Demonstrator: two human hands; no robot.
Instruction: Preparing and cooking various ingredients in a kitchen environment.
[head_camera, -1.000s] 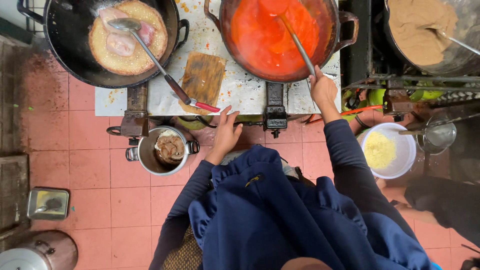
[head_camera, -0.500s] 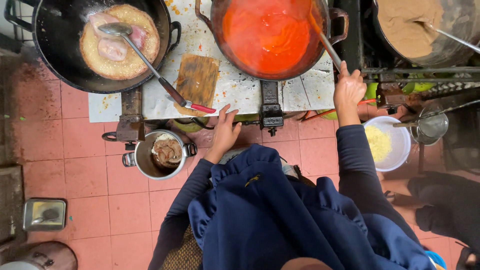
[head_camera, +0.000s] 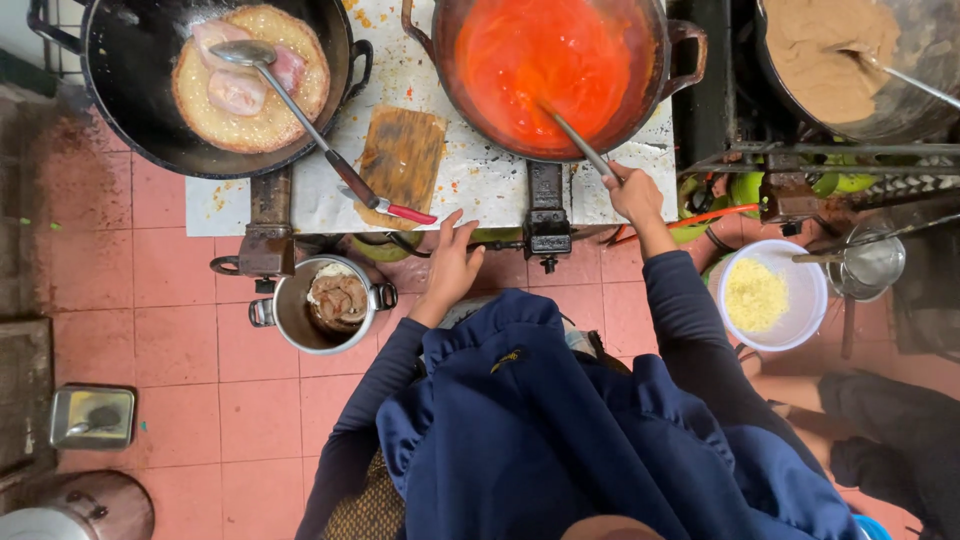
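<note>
Head view: right hand (head_camera: 634, 192) grips a metal ladle (head_camera: 580, 148) in the round pot of red sauce (head_camera: 545, 70); left hand (head_camera: 452, 262) rests open-fingered at the stove's edge.

Glossy metal pot (head_camera: 665, 95), rough worn wooden board (head_camera: 402, 160).

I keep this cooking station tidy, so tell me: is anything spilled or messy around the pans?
Yes. Orange specks dot the white paper-covered stove top between the black frying pan and the round pot of red sauce, like sauce spatter; the paper looks stained.
</note>
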